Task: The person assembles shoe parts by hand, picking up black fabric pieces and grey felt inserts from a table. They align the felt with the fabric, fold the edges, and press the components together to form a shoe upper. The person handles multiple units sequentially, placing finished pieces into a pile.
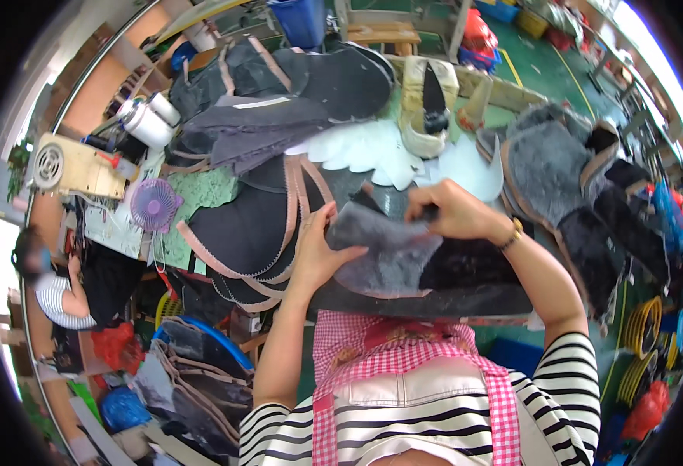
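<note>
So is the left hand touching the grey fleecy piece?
Touching. The head view shows the left hand pressed flat on the grey fleecy piece, fingers overlapping its edge.

- fleece piece (pixel 384 252): grey, fuzzy, soft, lying flat with one edge curled up; left fingers (pixel 322 225) pressed on its left end, right fingertips (pixel 419 213) pinching its top edge
- black panel (pixel 435 299): flat, directly under the fleece, below both sets of fingers
</note>
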{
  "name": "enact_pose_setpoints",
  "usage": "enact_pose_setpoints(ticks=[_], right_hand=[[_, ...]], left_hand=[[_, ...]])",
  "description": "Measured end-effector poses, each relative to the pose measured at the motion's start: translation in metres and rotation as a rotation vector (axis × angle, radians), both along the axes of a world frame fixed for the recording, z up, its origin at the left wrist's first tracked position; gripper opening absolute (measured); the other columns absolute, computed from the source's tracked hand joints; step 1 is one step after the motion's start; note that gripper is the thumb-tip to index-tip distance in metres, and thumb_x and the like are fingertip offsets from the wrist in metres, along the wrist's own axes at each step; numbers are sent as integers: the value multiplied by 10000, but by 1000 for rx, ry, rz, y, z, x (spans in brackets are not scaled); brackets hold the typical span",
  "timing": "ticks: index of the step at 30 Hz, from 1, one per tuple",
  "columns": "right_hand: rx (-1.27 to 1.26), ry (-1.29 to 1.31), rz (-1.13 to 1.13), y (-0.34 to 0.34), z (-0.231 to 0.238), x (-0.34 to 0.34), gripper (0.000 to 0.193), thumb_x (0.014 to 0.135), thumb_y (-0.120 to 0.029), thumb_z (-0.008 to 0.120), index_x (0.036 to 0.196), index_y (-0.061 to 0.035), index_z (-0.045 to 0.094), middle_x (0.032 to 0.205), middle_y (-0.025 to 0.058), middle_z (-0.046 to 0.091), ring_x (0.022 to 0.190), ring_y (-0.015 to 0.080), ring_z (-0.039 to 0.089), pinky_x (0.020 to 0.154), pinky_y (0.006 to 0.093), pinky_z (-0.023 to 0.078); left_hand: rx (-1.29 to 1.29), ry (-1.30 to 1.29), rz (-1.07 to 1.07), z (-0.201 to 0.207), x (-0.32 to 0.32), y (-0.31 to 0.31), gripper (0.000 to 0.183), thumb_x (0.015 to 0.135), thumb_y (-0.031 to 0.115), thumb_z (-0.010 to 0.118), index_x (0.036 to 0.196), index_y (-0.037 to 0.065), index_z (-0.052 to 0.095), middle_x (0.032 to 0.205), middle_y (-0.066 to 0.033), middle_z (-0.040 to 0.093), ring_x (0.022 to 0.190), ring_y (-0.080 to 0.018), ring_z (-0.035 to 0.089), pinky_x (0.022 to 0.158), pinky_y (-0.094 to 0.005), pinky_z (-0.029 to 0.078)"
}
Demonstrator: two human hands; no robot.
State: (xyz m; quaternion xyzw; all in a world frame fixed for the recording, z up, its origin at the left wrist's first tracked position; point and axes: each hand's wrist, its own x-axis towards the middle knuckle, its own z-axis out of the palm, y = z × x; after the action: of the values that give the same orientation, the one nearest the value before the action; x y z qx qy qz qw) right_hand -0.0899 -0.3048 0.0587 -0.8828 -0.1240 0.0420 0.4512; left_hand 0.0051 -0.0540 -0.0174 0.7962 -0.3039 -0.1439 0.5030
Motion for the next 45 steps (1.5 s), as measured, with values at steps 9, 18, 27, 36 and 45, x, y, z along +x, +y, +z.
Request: enact_pose_setpoints(ticks=[9,18,27,36,45], right_hand=[[-358,-167,-36,32,81,-60,436,727,-249,750,1083,-42,605,818,140,682,730,317,660,679,381,514],[-219,-275,-48,27,68,-63,375,667,-56,654,1042,-47,670,764,145,679,726,345,655,654,412,512],[-12,-397,148,61,76,-59,512,594,60,588,1094,-31,646,940,112,686,804,319,661,651,393,532],[-280,-616,-72,57,88,-34,653,631,-65,791,1240,-62,557,1109,132,585,962,322,601,809,387,511],[-483,-834,8,82,-18,-6,380,691,-49,639,1066,-103,668,1104,58,602,1053,238,578,938,452,438]], left_hand=[[-222,86,-211,52,-24,17,363,687,29,806,1029,-8,689,842,-22,698,773,-93,631,706,-254,489],[-493,-288,-15,62,-66,37,285,682,-76,683,965,-52,710,721,-120,686,594,-150,643,542,-237,468],[-497,-339,-115,85,-76,45,299,683,18,716,979,-23,721,705,-116,682,562,-171,645,519,-242,469],[-522,-261,129,77,-59,40,580,765,-50,741,1301,-17,523,1014,-159,701,892,-133,678,775,-260,529],[-277,-52,38,33,-26,73,565,774,-118,627,1297,73,533,1231,-135,626,1097,-191,634,914,-280,481]])
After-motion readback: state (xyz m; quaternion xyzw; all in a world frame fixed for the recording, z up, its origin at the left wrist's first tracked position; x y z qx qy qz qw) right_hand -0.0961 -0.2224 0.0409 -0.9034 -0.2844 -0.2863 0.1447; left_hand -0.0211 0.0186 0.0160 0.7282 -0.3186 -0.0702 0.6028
